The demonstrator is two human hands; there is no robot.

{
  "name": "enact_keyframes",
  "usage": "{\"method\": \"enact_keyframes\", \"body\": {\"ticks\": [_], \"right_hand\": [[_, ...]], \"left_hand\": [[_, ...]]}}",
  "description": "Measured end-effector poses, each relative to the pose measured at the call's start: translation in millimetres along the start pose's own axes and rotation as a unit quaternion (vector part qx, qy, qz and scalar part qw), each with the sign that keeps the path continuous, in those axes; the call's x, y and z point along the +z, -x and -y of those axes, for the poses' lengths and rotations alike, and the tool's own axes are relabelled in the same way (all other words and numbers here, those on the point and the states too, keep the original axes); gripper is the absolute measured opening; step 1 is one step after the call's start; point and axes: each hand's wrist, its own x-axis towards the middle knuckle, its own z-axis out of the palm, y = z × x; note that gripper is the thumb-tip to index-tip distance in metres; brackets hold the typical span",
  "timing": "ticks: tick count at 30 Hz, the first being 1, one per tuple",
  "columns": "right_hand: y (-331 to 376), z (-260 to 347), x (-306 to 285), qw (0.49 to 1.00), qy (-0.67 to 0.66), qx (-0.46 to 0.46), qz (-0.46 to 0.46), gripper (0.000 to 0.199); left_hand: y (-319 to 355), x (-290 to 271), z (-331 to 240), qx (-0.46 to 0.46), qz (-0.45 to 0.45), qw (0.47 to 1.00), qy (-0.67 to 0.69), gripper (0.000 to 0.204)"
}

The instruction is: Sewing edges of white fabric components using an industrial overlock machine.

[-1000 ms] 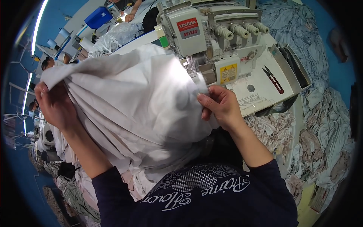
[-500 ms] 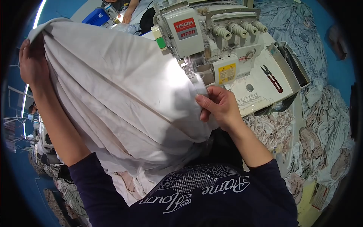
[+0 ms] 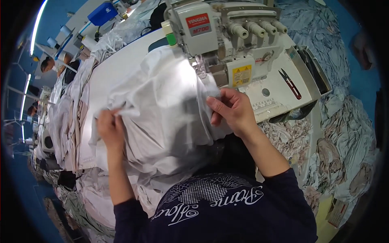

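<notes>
A white fabric piece point(image 3: 162, 105) lies bunched over the machine bed, its right edge running up under the presser foot of a white overlock sewing machine point(image 3: 202, 40). My right hand point(image 3: 233, 108) pinches that edge between thumb and fingers, just below the foot. On the fabric's left part, my left hand point(image 3: 110, 125) is closed on a fold and slightly blurred. A lamp lights the cloth brightly beside the needle area, whose tip I cannot make out.
Red-handled thread snips point(image 3: 291, 84) lie on the machine's right plate, beside an open side tray point(image 3: 312, 67). Fabric scraps point(image 3: 285, 141) heap below it. Grey cloth piles point(image 3: 312, 28) stand right and behind. Folded pale fabric point(image 3: 73, 117) hangs at the left table edge; other people sit farther left.
My left hand has come down and rightward from the upper left, bringing the raised fabric down into folds and uncovering the table. My right hand keeps its pinch, barely moved.
</notes>
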Motion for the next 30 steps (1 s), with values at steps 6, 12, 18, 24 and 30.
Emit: {"method": "enact_keyframes", "body": {"ticks": [6, 12, 18, 24, 30], "right_hand": [[-2, -6, 1, 0.999, -0.041, -0.013, -0.008, 0.014], [0, -6, 3, 0.998, -0.056, -0.022, 0.010, 0.015], [-4, -10, -1, 0.999, -0.037, -0.012, 0.000, 0.015], [-2, -7, -4, 0.999, -0.036, -0.026, 0.014, 0.015], [-5, -13, 1, 0.997, -0.071, -0.024, 0.012, 0.014]], "left_hand": [[-122, -17, 5, 0.136, -0.199, 0.967, -0.082, 0.015], [-178, -29, 25, 0.109, -0.166, 0.975, -0.097, 0.015], [-28, 1, -10, 0.127, 0.211, 0.967, 0.058, 0.052], [-9, 11, -15, -0.001, 0.051, 0.999, -0.003, 0.013], [-96, -7, -3, 0.081, -0.155, 0.983, -0.060, 0.013]]}}
